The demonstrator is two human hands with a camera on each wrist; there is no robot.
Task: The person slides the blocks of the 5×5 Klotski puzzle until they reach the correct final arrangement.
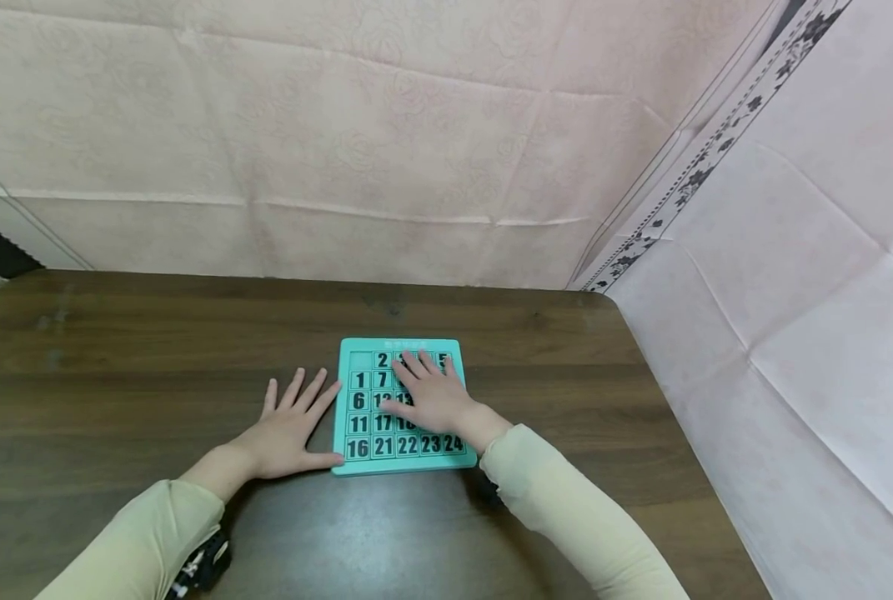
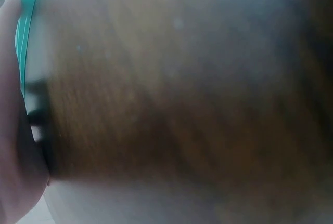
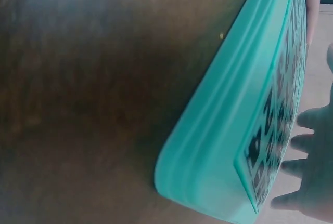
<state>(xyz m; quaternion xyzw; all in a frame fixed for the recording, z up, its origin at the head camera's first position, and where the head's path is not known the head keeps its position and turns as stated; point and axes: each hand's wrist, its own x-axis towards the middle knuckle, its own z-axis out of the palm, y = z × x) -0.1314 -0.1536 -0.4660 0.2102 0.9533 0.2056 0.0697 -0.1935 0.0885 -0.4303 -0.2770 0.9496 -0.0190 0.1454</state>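
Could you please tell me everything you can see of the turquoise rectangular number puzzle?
The turquoise, plastic-looking rectangular number puzzle lies flat on the brown wood-grain table. It has rounded corners, a ridged side wall and square tiles with black numerals; the bottom row reads 16, 21, 22, 23, 24. The top-left cell shows no number. Pale lettering along the top border is too small to read. The left hand appears to touch its left edge; the right hand covers several tiles, contact unclear.
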